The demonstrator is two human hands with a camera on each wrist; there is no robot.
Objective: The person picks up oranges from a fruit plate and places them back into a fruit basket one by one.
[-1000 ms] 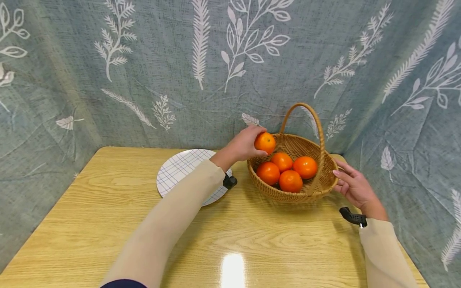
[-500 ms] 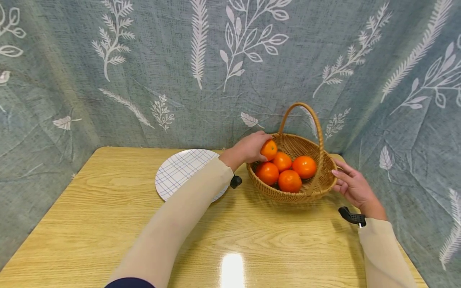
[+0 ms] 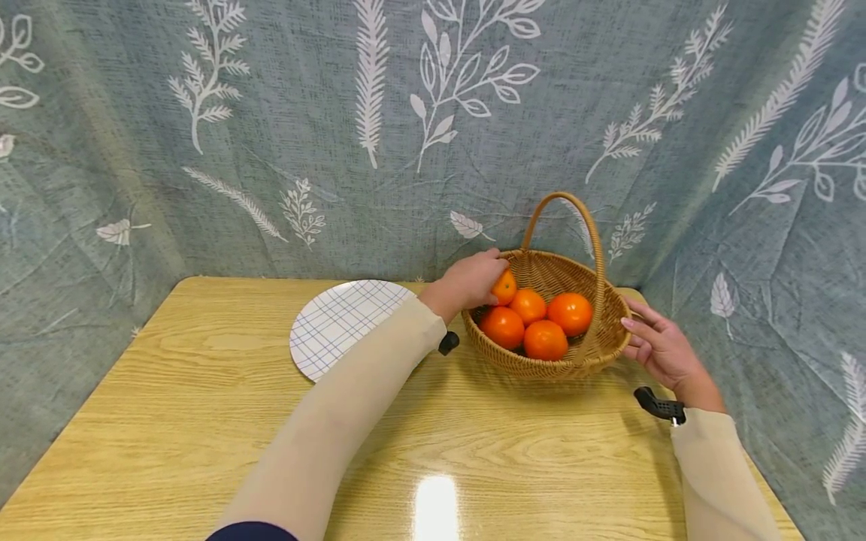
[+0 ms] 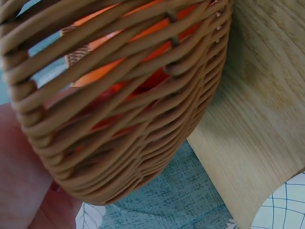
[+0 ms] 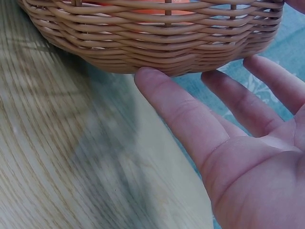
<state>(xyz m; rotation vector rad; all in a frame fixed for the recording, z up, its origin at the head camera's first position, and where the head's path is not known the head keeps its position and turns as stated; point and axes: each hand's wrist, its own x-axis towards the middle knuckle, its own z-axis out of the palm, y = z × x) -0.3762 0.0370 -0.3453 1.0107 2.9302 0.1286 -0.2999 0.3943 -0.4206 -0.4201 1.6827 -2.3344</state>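
Note:
In the head view, my left hand (image 3: pixel 470 282) grips an orange (image 3: pixel 504 287) inside the left side of a wicker basket (image 3: pixel 521 366); the hand covers part of the fruit. Several other oranges (image 3: pixel 545 341) lie in the basket beside it. From the left wrist, the basket wall (image 4: pixel 143 138) hides most of the fruit, and only part of the left hand (image 4: pixel 21 181) shows. At the basket's right end, my right hand (image 3: pixel 666 352) touches the outside. The right wrist view has that hand's (image 5: pixel 257 167) fairly straight fingers against the woven wall (image 5: pixel 167 52).
A round white plate (image 3: pixel 331 330) with a blue grid pattern lies left of the basket, partly behind the left sleeve (image 3: pixel 352 409). The basket's tall handle (image 3: pixel 595 248) arches above it. Patterned cloth (image 3: pixel 284 135) hangs behind the wooden table (image 3: pixel 507 451).
My left hand has moved down and slightly right with the orange, from above the basket's left rim to among the other fruit. The right hand stays at the basket's right side.

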